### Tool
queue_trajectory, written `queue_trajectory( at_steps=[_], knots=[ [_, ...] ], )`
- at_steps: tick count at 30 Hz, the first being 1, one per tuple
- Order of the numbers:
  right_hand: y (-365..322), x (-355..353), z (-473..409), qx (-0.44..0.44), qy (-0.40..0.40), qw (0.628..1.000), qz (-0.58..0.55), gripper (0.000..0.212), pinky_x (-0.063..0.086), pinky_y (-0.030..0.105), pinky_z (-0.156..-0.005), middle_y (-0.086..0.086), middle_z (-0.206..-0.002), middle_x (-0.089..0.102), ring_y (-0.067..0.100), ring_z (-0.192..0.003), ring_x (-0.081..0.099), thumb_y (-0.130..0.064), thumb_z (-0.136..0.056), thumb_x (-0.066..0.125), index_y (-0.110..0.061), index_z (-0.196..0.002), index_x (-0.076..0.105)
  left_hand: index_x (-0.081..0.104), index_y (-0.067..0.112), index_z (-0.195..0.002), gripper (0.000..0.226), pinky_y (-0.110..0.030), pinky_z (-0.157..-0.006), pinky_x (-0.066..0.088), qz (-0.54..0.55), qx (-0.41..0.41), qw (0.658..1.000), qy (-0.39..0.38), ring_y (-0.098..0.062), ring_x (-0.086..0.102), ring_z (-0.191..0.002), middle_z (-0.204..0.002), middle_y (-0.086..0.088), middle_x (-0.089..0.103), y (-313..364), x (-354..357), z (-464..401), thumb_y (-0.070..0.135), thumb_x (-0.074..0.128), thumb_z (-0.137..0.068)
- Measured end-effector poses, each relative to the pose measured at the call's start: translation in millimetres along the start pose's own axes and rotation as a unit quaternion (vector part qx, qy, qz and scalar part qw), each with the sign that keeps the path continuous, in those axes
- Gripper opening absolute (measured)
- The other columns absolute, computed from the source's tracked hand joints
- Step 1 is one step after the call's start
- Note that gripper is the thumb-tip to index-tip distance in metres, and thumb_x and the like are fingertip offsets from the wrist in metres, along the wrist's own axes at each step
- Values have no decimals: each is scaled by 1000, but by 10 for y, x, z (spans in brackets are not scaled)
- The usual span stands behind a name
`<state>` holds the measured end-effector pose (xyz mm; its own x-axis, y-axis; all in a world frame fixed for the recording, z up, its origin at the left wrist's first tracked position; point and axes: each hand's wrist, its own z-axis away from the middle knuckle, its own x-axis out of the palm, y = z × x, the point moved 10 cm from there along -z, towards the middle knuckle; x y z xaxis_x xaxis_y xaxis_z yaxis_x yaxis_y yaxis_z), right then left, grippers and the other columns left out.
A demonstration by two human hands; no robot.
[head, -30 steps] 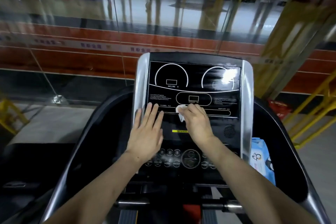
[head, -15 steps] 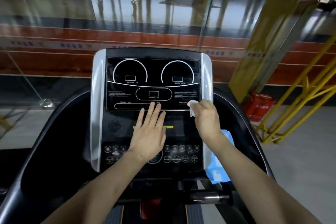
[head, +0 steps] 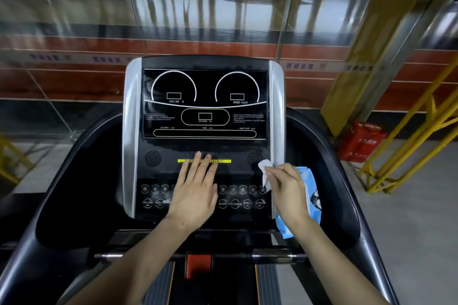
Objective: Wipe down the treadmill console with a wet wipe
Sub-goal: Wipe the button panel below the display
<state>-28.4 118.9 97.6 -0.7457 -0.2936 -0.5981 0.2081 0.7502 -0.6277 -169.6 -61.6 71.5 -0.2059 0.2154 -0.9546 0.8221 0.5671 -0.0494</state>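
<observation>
left hand (head: 195,193) flat on console (head: 205,104), right hand (head: 287,188) pinching wipe (head: 264,171) — blue pack (head: 312,195) behind it

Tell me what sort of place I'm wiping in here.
Probably a gym or fitness hall, though the surroundings are blurred. You face a treadmill console with incline and speed dials, a glass wall overlooks a shiny floor, and yellow metal frames stand to the right.

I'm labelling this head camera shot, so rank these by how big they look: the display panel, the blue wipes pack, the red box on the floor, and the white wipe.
1. display panel
2. blue wipes pack and red box: similar, pack partly hidden, unranked
3. white wipe
</observation>
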Motion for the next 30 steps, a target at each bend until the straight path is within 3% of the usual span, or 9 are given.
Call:
queue_trajectory(
  at_steps=[6,14,18,21,24,27,30],
  knots=[
    [175,38,322,9,-3,1000,10,22,52,30,-87,-8,-92,62,17,-94,57,-6,-95,71,-18,-112,79,40,10,-158,61,-52,-130,13,1,57,998,0,-27,12,-162,-168,-9,35,125,144,217,38,27,-105],
    [98,196,459,-83,-14,995,44,34,48,20,-93,0,-105,64,18,-98,57,8,-91,71,-8,-120,76,30,8,-161,62,-56,-130,14,32,70,996,34,-28,0,-163,-175,-12,12,326,87,452,32,33,-104],
    [164,287,347,-61,-40,996,46,36,45,21,-99,-17,-112,54,14,-107,54,7,-94,66,-10,-125,71,31,9,-161,62,-56,-130,15,36,63,997,22,-27,2,-163,-174,-11,16,426,190,502,32,36,-104],
    [199,385,369,-91,-54,990,89,43,55,33,-89,-5,-106,59,23,-99,57,14,-86,71,-6,-124,71,31,9,-161,63,-56,-129,16,31,56,998,5,-28,3,-163,-174,-11,18,458,317,560,33,35,-104],
    [263,420,661,-138,-67,982,113,47,60,35,-80,7,-101,68,26,-93,61,19,-76,77,-2,-118,74,29,9,-162,63,-55,-130,14,34,42,999,-2,-28,3,-163,-174,-11,18,438,394,578,34,33,-104],
    [264,426,813,-164,-95,975,115,46,61,35,-82,9,-100,71,29,-94,65,18,-73,81,-1,-114,76,28,8,-162,64,-56,-130,14,32,37,999,-4,-28,3,-163,-174,-11,17,424,413,555,35,31,-104],
    [228,443,575,-156,-101,975,125,46,60,39,-75,7,-98,70,27,-94,61,17,-74,78,-3,-115,75,27,8,-163,65,-56,-130,13,32,39,999,3,-28,1,-163,-175,-11,14,405,352,490,35,29,-104]
  ],
)
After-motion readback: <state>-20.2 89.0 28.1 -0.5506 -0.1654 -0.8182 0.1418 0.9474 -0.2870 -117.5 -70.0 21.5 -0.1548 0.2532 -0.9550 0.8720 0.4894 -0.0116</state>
